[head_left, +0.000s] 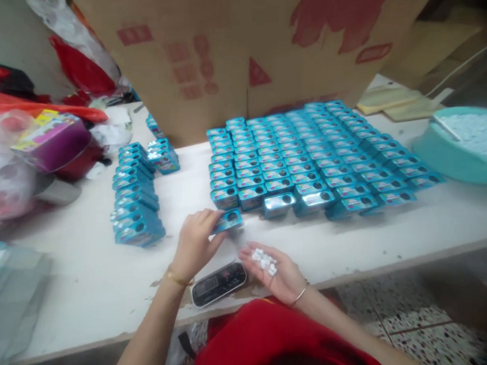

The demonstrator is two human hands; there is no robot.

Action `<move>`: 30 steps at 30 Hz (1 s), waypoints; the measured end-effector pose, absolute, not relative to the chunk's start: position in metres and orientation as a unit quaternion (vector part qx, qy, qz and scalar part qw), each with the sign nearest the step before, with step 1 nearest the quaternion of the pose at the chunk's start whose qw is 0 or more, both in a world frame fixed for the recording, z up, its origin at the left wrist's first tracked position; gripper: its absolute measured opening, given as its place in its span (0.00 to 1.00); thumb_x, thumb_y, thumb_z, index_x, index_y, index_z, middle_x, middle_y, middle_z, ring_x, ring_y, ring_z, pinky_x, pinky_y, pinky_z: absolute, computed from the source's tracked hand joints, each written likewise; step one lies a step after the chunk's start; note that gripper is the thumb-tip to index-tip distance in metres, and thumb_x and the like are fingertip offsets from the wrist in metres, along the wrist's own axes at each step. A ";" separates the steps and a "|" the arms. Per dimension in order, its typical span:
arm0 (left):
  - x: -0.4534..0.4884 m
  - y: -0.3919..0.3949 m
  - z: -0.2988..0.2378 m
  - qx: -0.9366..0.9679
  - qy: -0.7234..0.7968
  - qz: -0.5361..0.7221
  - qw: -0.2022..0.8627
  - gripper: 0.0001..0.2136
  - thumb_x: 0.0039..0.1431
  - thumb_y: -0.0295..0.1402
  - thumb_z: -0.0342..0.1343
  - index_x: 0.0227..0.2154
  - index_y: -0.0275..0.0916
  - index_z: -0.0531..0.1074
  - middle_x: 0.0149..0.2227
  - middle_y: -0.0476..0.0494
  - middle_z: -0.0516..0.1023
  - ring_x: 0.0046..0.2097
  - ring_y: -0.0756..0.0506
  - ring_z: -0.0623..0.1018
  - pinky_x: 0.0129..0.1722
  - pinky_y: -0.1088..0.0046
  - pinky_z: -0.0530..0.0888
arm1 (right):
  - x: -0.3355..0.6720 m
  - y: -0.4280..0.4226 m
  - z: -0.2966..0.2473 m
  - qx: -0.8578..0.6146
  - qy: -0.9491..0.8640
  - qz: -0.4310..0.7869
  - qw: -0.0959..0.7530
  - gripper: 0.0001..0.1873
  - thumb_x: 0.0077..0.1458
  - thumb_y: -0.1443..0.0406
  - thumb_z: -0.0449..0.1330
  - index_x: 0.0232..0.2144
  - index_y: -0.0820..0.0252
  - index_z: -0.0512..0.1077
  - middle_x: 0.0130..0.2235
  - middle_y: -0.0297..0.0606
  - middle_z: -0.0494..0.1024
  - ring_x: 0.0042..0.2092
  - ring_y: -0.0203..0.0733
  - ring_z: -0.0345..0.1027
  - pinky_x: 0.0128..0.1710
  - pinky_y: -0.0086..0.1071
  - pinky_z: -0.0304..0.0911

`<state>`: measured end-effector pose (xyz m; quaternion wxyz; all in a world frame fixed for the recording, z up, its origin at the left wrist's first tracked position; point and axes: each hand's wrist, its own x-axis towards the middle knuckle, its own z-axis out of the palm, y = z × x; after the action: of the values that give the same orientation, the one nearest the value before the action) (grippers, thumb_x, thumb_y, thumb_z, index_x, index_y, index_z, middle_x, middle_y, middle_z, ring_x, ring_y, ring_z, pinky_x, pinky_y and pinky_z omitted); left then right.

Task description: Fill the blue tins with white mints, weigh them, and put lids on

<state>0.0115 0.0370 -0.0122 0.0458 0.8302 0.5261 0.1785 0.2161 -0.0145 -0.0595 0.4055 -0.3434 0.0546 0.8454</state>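
My left hand is closed around a small blue box, gripping it by its left end near the front of the box rows. Palm up, my right hand carries a little heap of small white pieces; their exact kind is too blurred to tell. Between my wrists a black device with a small screen lies on the white table. Just beyond my hands stand rows of matching blue boxes, packed side by side. Another line of blue boxes stands to the left.
A large cardboard carton rises behind the rows. At the right is a turquoise basin filled with many small pale pieces. Plastic bags and a purple box crowd the left side, with grey packaging at the near left corner.
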 end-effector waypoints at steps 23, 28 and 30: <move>-0.137 0.263 -0.031 0.641 0.757 0.009 -0.129 0.16 0.52 0.30 0.52 0.45 0.34 0.70 0.58 0.29 0.60 0.59 0.31 0.58 0.53 0.51 0.57 | 0.232 -0.009 -0.065 -0.392 0.088 0.814 0.420 0.14 0.49 0.70 0.62 0.40 0.73 0.75 0.46 0.54 0.77 0.53 0.52 0.68 0.51 0.35 0.67; -0.136 0.260 -0.032 0.698 0.701 -0.028 -0.142 0.13 0.53 0.28 0.49 0.41 0.35 0.72 0.58 0.31 0.62 0.62 0.33 0.55 0.58 0.48 0.49 | 0.236 -0.003 -0.066 -0.393 0.085 0.806 0.434 0.14 0.49 0.71 0.62 0.41 0.73 0.74 0.47 0.54 0.77 0.53 0.52 0.67 0.52 0.35 0.67; -0.130 0.242 -0.019 0.729 0.668 -0.039 -0.145 0.11 0.54 0.28 0.49 0.39 0.35 0.72 0.54 0.32 0.66 0.60 0.34 0.58 0.60 0.48 0.46 | 0.236 -0.002 -0.066 -0.391 0.085 0.808 0.432 0.14 0.49 0.71 0.61 0.40 0.72 0.74 0.47 0.54 0.77 0.53 0.52 0.67 0.52 0.36 0.66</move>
<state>-0.1302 0.2423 -0.0194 -0.1446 0.7290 0.6679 -0.0391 0.2364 -0.0025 -0.0661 0.4322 -0.3914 0.0848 0.8080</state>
